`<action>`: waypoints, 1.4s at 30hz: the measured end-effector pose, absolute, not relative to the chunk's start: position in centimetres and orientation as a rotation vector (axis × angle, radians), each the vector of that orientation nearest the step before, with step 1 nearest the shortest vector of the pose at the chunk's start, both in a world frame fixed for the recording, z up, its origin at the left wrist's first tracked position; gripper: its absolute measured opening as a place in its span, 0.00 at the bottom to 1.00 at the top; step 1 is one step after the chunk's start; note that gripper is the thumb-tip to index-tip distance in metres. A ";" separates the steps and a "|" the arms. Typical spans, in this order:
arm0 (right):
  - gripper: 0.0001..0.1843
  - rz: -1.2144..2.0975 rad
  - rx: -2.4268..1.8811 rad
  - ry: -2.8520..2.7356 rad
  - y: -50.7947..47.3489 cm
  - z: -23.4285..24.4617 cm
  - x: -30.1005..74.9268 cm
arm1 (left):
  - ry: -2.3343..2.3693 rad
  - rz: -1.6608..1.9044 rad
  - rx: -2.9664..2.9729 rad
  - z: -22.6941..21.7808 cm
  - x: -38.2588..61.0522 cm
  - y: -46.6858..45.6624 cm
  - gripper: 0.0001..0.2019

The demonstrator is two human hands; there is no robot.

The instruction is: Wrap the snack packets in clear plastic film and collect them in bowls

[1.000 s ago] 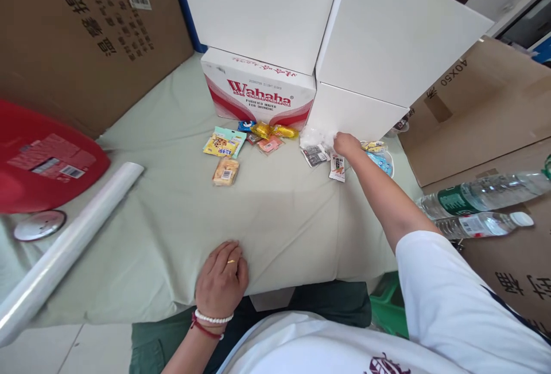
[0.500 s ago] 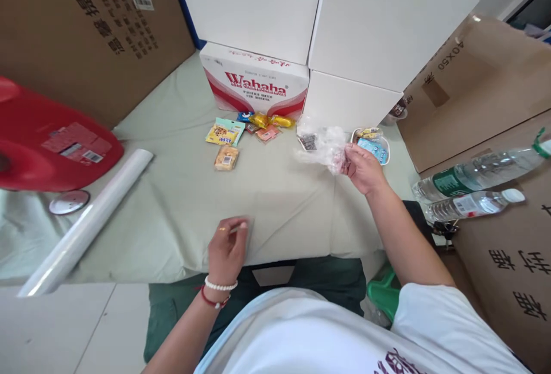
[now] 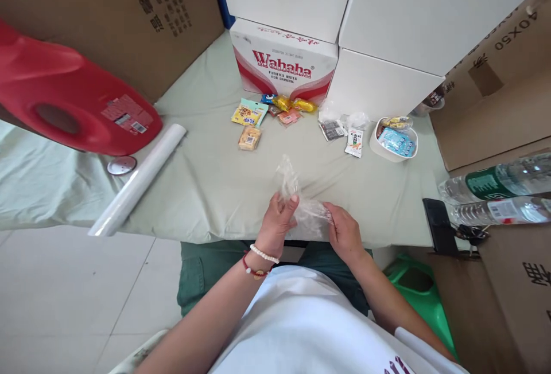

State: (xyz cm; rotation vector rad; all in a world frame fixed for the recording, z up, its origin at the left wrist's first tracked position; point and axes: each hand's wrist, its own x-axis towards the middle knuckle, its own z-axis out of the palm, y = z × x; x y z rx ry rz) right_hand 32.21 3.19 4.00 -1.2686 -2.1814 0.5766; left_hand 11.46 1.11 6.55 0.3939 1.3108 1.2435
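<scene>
A crumpled clear plastic bag [image 3: 307,213] is stretched between both my hands over the table's near edge. My left hand [image 3: 278,219], with a white bead bracelet at the wrist, is closed on its left part. My right hand [image 3: 345,232] pinches its right end. Beyond the bag lie a dark packet [image 3: 332,130] and a small white sachet [image 3: 354,142]. To their right stands a white tub [image 3: 390,152] with blue and yellow packets in it. Several small snacks lie farther left, among them a square wrapped biscuit [image 3: 249,138] and a teal-and-yellow pouch [image 3: 249,113].
A Wahaha carton [image 3: 284,64] and white boxes stand at the back. At left are a red jug [image 3: 81,93], a round lid [image 3: 121,165] and a white roll [image 3: 140,179]. Water bottles [image 3: 491,182] and a black phone [image 3: 439,228] lie at right, beside cardboard boxes.
My right hand has brought the clear plastic bag from beside the tub back toward me. My left hand has moved right and now grips it too. The view has shifted.
</scene>
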 end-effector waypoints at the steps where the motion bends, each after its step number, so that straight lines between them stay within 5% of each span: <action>1: 0.26 0.506 -1.314 -2.192 3.2 4.0 32.5 | 1.376 1.262 0.385 6.3 11.4 0.8 0.42; 10: 0.28 0.569 -1.313 -2.227 1.5 4.0 30.6 | 1.593 1.283 0.401 4.8 12.4 0.0 0.52; 17: 0.21 1.479 -1.554 -1.361 2.5 3.0 31.7 | 1.359 1.492 0.152 3.6 9.4 2.3 0.21; 21: 0.23 1.259 -1.647 -1.572 3.9 4.2 34.6 | 1.332 1.426 0.191 3.0 8.4 2.4 0.13; 24: 0.25 0.716 -1.570 -1.986 5.0 5.9 35.0 | 1.304 1.403 0.233 3.2 9.0 2.5 0.14; 28: 0.26 0.586 -1.339 -2.312 6.7 6.7 32.1 | 1.161 1.335 0.352 3.8 9.3 2.9 0.16; 32: 0.11 0.730 -1.325 -2.187 9.2 5.5 29.6 | 1.093 1.281 0.452 3.5 7.0 3.8 0.20; 38: 0.20 1.448 -1.501 -1.401 10.6 3.8 30.0 | 1.813 1.424 0.824 3.0 2.6 3.1 0.22; 42: 0.22 1.392 -1.526 -1.424 9.4 2.7 30.1 | 2.131 1.440 1.779 4.9 3.7 2.1 0.25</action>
